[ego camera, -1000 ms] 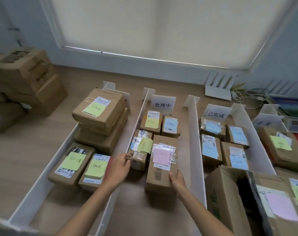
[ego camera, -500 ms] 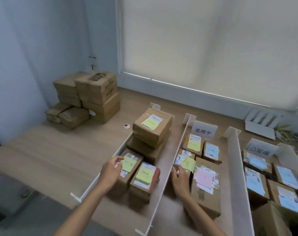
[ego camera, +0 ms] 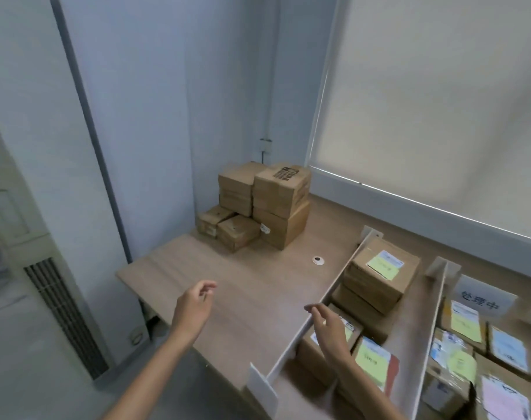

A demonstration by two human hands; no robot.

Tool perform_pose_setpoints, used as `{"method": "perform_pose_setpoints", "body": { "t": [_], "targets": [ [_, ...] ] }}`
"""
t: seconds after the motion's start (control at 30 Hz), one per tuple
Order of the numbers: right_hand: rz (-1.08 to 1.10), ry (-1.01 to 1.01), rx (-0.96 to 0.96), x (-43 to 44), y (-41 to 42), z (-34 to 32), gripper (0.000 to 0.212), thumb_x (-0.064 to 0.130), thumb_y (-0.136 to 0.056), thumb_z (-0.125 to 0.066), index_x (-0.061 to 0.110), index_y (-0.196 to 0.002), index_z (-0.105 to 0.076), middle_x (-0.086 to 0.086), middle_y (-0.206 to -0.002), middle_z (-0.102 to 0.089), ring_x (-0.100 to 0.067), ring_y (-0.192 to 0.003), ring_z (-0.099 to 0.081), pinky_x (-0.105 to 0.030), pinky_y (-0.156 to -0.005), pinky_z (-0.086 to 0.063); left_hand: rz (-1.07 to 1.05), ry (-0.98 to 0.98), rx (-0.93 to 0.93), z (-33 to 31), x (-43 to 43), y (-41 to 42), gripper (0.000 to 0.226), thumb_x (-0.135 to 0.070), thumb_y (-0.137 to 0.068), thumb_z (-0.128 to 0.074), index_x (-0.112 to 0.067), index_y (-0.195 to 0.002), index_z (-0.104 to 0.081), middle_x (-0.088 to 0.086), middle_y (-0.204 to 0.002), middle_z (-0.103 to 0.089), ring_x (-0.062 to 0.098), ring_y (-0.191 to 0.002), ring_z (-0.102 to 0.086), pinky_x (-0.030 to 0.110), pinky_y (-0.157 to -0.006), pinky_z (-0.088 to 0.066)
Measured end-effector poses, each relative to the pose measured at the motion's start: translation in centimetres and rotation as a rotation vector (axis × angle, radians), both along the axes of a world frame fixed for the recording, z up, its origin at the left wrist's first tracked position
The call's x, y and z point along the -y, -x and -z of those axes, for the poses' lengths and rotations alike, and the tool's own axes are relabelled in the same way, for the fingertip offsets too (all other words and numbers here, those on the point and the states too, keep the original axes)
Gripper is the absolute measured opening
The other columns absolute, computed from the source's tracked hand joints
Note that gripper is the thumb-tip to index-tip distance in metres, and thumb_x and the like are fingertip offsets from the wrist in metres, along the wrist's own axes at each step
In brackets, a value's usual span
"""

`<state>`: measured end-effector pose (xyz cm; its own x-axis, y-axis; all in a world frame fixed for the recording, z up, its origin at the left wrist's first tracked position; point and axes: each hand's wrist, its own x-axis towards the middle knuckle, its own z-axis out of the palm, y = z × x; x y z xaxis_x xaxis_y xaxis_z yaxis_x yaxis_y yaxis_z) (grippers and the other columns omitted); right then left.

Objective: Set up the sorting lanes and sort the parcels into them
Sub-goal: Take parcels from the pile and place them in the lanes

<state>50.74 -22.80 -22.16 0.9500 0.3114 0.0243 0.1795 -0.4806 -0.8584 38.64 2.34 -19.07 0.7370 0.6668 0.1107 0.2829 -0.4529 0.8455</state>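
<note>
1. Both hands hold nothing, fingers relaxed: left hand [ego camera: 194, 304] hovers over the bare wooden table [ego camera: 252, 286], right hand [ego camera: 329, 328] above the first lane's near parcel [ego camera: 315, 353].
2. Unsorted carton stack [ego camera: 276, 195] sits well apart in the far corner; fetching from it looks like the step in hand.
3. White dividers [ego camera: 346, 268] stand, and the lanes hold labelled parcels.
4. Next move likely calls for a long reach, lifting a small front carton [ego camera: 238, 231] first.

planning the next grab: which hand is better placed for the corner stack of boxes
Left, probably: the left hand hangs open over the table, on the side of the stack of boxes; the right hand, also open, is over the white divider.
</note>
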Motion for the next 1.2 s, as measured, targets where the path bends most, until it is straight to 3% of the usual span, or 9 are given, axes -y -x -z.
{"method": "perform_pose_setpoints", "body": {
  "t": [0.17, 0.3, 0.47, 0.77, 0.83, 0.93, 1.0, 1.1, 1.2],
  "targets": [
    [0.039, -0.051, -0.011, -4.4, -4.1, -1.8, 0.023, 0.011, -0.097, -0.045, 0.014, -0.096, -0.068, 0.000, -0.091, -0.068, -0.014, -0.088, -0.061, -0.020, -0.070, -0.043, -0.001, 0.013, 0.018, -0.1, -4.0, -2.8, 0.021, -0.007, -0.093, -0.050, -0.011, -0.106, -0.066, 0.005, -0.107, -0.068, 0.019, -0.100, -0.059, 0.026, -0.086, -0.043],
    [0.058, -0.040, -0.015, -7.4, -9.7, -2.5, 0.026, 0.014, -0.099, -0.042, 0.015, -0.094, -0.067, -0.005, -0.085, -0.069, -0.020, -0.083, -0.063, -0.035, -0.073, -0.049, 0.031, 0.037, 0.031, -0.4, -6.7, -7.3, 0.021, -0.007, -0.093, -0.049, -0.011, -0.105, -0.065, 0.004, -0.105, -0.067, 0.018, -0.100, -0.059, 0.023, -0.084, -0.042],
    [0.090, -0.103, -0.045, -11.4, -17.1, -4.1, 0.025, 0.015, -0.100, -0.040, 0.010, -0.098, -0.065, -0.007, -0.089, -0.066, -0.014, -0.074, -0.057, -0.022, -0.061, -0.043, 0.076, 0.008, 0.012, -1.2, -10.8, -15.0, 0.020, -0.008, -0.092, -0.049, -0.015, -0.102, -0.066, 0.002, -0.100, -0.067, 0.015, -0.095, -0.058, 0.021, -0.077, -0.039],
    [0.282, -0.162, -0.174, -19.5, -31.5, -7.6, 0.021, 0.014, -0.094, -0.043, 0.011, -0.097, -0.064, -0.011, -0.088, -0.061, -0.025, -0.068, -0.055, -0.027, -0.052, -0.045, 0.162, 0.035, -0.006, -0.7, -16.5, -25.5, 0.021, -0.007, -0.093, -0.048, -0.015, -0.102, -0.065, 0.000, -0.101, -0.065, 0.012, -0.096, -0.058, 0.020, -0.080, -0.040],
    [0.322, -0.178, -0.200, -21.4, -34.4, -8.5, 0.019, 0.016, -0.093, -0.044, 0.010, -0.095, -0.062, -0.011, -0.087, -0.059, -0.026, -0.072, -0.054, -0.032, -0.056, -0.049, 0.180, 0.059, -0.012, -0.3, -17.4, -27.8, 0.020, -0.008, -0.094, -0.048, -0.018, -0.101, -0.064, 0.000, -0.101, -0.064, 0.013, -0.097, -0.058, 0.021, -0.080, -0.041],
    [0.372, -0.150, -0.290, -24.3, -38.1, -9.0, 0.028, 0.023, -0.096, -0.042, 0.005, -0.112, -0.057, -0.009, -0.088, -0.056, -0.028, -0.085, -0.054, -0.042, -0.079, -0.053, 0.224, 0.075, -0.026, 0.3, -19.0, -32.2, 0.019, -0.010, -0.094, -0.048, -0.022, -0.098, -0.062, -0.001, -0.100, -0.064, 0.013, -0.097, -0.058, 0.022, -0.080, -0.043],
    [0.382, -0.108, -0.358, -25.9, -39.8, -8.9, 0.042, 0.030, -0.098, -0.043, 0.001, -0.127, -0.048, -0.013, -0.106, -0.057, -0.031, -0.099, -0.055, -0.044, -0.090, -0.051, 0.253, 0.085, -0.037, 0.8, -19.9, -34.7, 0.019, -0.010, -0.094, -0.048, -0.023, -0.098, -0.061, -0.001, -0.100, -0.063, 0.012, -0.096, -0.058, 0.020, -0.078, -0.043],
    [0.430, -0.135, -0.454, -28.5, -42.2, -8.5, 0.054, 0.038, -0.098, -0.044, 0.003, -0.138, -0.038, -0.017, -0.136, -0.047, -0.036, -0.121, -0.049, -0.045, -0.095, -0.048, 0.316, 0.122, -0.075, 1.7, -21.6, -38.3, 0.018, -0.013, -0.096, -0.046, -0.025, -0.098, -0.059, -0.003, -0.100, -0.062, 0.011, -0.097, -0.058, 0.023, -0.080, -0.046],
    [0.491, -0.204, -0.476, -30.5, -44.4, -7.9, 0.053, 0.040, -0.096, -0.047, 0.004, -0.135, -0.041, -0.017, -0.134, -0.050, -0.035, -0.121, -0.050, -0.047, -0.098, -0.046, 0.331, 0.148, -0.100, 2.4, -23.3, -40.9, 0.018, -0.015, -0.096, -0.046, -0.024, -0.101, -0.061, -0.005, -0.101, -0.063, 0.009, -0.098, -0.057, 0.025, -0.082, -0.047]
  ]
}}
